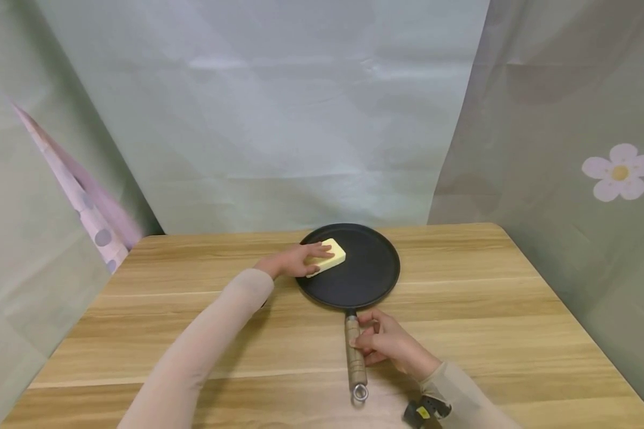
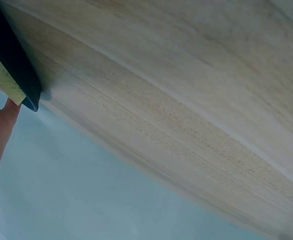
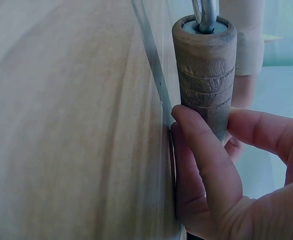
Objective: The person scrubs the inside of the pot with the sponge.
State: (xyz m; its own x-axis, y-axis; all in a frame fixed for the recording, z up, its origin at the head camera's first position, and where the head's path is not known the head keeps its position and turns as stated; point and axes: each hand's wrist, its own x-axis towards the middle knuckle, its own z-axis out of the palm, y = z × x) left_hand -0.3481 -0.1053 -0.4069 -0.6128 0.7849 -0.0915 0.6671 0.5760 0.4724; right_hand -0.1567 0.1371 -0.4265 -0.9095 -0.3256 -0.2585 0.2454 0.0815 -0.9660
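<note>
A flat black frying pan (image 1: pixel 367 268) with a wooden handle (image 1: pixel 356 369) lies on the table, its handle pointing toward me. My left hand (image 1: pixel 295 261) grips a pale yellow sponge (image 1: pixel 339 253) on the left part of the pan, thumb at the near side and fingers over the top. In the left wrist view, the sponge (image 2: pixel 4 80) shows at the left edge beside the pan's dark rim (image 2: pixel 16 55). My right hand (image 1: pixel 389 342) holds the handle from the right. The right wrist view shows its thumb and fingers around the handle (image 3: pixel 206 70).
The wood-grain table (image 1: pixel 461 310) reaches back to a pale green cloth backdrop (image 1: pixel 300 131). A metal hanging ring (image 1: pixel 360 392) ends the pan handle. Dark straps with a small yellow mark (image 1: pixel 423 412) sit at the right wrist.
</note>
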